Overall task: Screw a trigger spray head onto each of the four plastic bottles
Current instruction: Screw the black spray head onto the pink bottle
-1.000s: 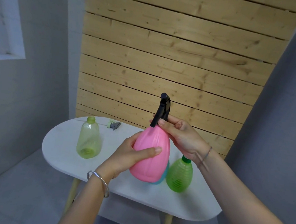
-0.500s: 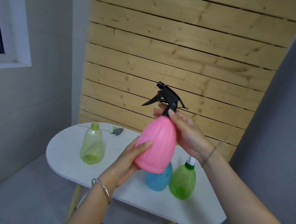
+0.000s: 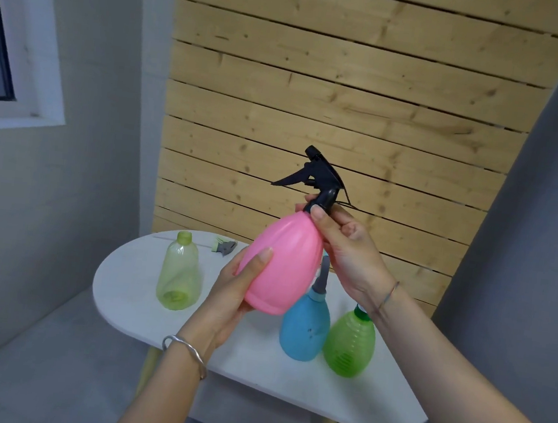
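Head view, items as seen:

Pink bottle (image 3: 284, 263): held in the air above the surface (image 3: 248, 356), tilted slightly, black spray head (image 3: 318, 181) seated on its neck, trigger pointing left.

Left hand (image 3: 237, 296): fingers wrapped around the bottle's lower body, thumb across the front, gripping it. Silver bangle on the wrist.

Right hand (image 3: 349, 249): fingers clenched on the black collar at the neck, thumb on the near side.

Blue bottle (image 3: 305, 327): upright on the surface, below and behind the pink one, a grey spray head fitted; its top is hidden.

Green bottle (image 3: 349, 344): upright, touching the blue one on its right, green collar on, top hidden by the right wrist.

Yellow bottle (image 3: 180, 275): upright, well apart to the left, neck open, nothing inside.

Loose spray head (image 3: 224, 246): lying on the surface behind the yellow bottle.
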Available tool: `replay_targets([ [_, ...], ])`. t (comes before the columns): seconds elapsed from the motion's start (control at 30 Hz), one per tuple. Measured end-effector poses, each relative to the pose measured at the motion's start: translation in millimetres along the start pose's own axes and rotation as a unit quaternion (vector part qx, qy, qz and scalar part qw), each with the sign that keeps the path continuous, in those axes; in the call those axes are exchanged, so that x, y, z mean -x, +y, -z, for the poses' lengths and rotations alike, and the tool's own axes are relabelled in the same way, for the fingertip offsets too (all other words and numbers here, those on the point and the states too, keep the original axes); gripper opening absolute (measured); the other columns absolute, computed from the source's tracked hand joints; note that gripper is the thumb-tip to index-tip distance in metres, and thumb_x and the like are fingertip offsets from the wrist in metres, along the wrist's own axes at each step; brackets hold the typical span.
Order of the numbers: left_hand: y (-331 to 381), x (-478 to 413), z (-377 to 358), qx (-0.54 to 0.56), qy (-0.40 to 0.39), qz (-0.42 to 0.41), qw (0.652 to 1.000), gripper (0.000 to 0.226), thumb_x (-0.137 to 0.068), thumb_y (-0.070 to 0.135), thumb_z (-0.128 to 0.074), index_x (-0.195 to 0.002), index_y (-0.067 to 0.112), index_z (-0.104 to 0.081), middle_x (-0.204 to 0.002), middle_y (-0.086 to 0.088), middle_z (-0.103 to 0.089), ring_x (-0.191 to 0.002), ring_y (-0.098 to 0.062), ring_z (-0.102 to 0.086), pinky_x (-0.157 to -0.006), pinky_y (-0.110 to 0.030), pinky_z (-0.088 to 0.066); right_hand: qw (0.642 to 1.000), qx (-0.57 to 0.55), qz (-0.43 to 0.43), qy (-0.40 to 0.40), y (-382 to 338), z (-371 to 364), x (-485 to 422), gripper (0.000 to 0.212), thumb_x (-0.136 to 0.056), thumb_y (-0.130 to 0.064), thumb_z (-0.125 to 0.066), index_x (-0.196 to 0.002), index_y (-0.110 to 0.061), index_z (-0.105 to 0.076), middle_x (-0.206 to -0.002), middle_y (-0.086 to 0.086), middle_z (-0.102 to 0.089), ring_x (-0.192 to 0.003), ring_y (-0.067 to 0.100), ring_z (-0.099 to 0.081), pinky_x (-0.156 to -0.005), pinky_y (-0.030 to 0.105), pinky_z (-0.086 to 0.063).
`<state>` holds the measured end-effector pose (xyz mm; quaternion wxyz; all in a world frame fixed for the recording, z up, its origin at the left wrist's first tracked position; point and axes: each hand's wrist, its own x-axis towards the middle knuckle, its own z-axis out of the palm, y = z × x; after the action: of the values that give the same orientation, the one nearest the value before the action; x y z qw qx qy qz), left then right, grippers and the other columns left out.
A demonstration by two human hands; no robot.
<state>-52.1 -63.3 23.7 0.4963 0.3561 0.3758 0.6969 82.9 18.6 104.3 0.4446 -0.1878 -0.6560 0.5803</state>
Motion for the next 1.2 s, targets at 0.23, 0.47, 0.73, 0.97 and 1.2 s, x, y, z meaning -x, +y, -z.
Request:
replay_targets([
  [0.23,-6,-11,25,0.069,-0.019,0.091,0.993,0.054,-0.060,0.071,-0.068,-0.096,0.031,-0.074,-0.104,-0.008,-0.073,-0.095,-0.030,-0.070,-0.070,-0.047,-0.056,0.990,0.119,-0.006,-0.073,-14,13,-11,0.029,-0.072,-0.015,-0.076,-0.098,-0.025,-0.069,-0.094,-0.017,-0.075,-0.096,-0.007,-0.066,-0.079,0.007,-0.048],
  [0.47,-3,-28,40,-0.356,0.037,-0.062,0.932,0.101,-0.036,0.077,-0.075,-0.123,0.044,-0.035,-0.118,0.013,-0.053,-0.099,-0.003,-0.057,-0.061,-0.014,-0.052,0.982,0.186,0.027,-0.013,18,-7,-32,0.027,-0.070,-0.007,-0.080,-0.093,-0.015,-0.070,-0.088,-0.003,-0.072,-0.078,0.002,-0.068,-0.075,0.013,-0.053],
  [0.73,-48,-59,73,-0.392,-0.022,-0.015,0.920,0.086,-0.060,0.038,-0.086,-0.127,0.033,-0.033,-0.115,0.012,-0.052,-0.104,-0.015,-0.056,-0.068,-0.019,-0.049,0.870,0.488,0.065,0.021,45,29,-30,0.055,-0.078,-0.037,-0.073,-0.127,-0.022,-0.053,-0.133,-0.005,-0.052,-0.121,0.007,-0.045,-0.102,0.018,-0.031],
  [0.97,-88,-69,89,-0.380,-0.039,0.007,0.924,0.083,-0.061,0.024,-0.087,-0.125,0.036,-0.035,-0.118,0.011,-0.051,-0.104,-0.011,-0.053,-0.074,-0.022,-0.049,0.861,0.501,-0.079,-0.037,79,60,-23,0.061,-0.084,-0.052,-0.059,-0.137,-0.027,-0.044,-0.159,-0.003,-0.013,-0.145,0.017,-0.018,-0.111,0.030,-0.020],
  [1.2,-106,-77,95,-0.383,-0.040,0.034,0.922,0.083,-0.062,0.020,-0.086,-0.124,0.035,-0.033,-0.118,0.008,-0.048,-0.105,-0.016,-0.052,-0.069,-0.019,-0.048,0.862,0.502,-0.067,-0.014,100,57,-24,0.057,-0.086,-0.050,-0.057,-0.134,-0.020,-0.048,-0.158,0.000,-0.015,-0.145,0.019,-0.017,-0.114,0.032,-0.019],
])
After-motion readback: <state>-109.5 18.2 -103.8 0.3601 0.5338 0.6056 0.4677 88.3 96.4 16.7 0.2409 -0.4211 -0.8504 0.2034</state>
